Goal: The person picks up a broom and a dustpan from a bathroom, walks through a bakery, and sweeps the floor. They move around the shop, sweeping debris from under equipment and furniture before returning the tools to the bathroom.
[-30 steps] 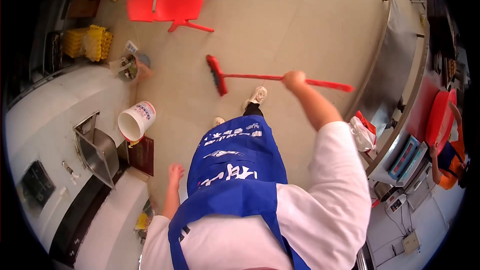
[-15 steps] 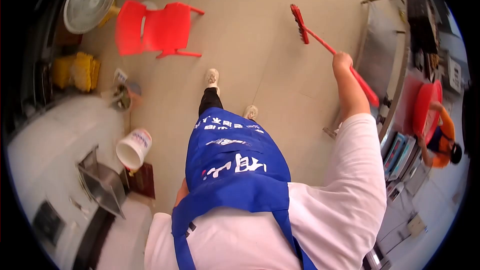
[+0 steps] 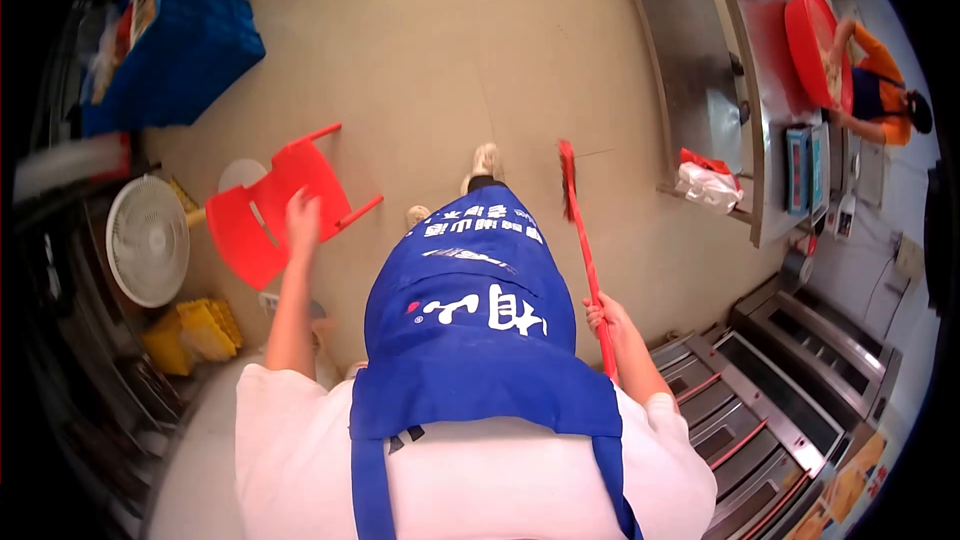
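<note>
A red long-handled broom [image 3: 581,245] is in my right hand [image 3: 608,317], whose fingers are wrapped round the handle at my right side. Its narrow head with dark bristles points forward over the floor. My left hand [image 3: 303,223] is stretched forward on the other side, smeared by motion, its fingers loosely extended with nothing seen in them. In this view it overlaps a red plastic chair [image 3: 265,230]. My blue apron [image 3: 470,310] with white lettering fills the middle, and my light shoes show beyond its hem.
A blue crate [image 3: 205,45] and a white fan [image 3: 148,240] stand at the left, with yellow items [image 3: 195,335] below. On the right are a steel table [image 3: 690,50], a white-and-red bag [image 3: 710,185] and slatted metal equipment [image 3: 740,410]. A person [image 3: 880,90] works at a red basin [image 3: 812,45].
My body has moved forward and turned left. The broom has come in closer to my right side, still in my right hand. My left arm has swung forward into view over the chair.
</note>
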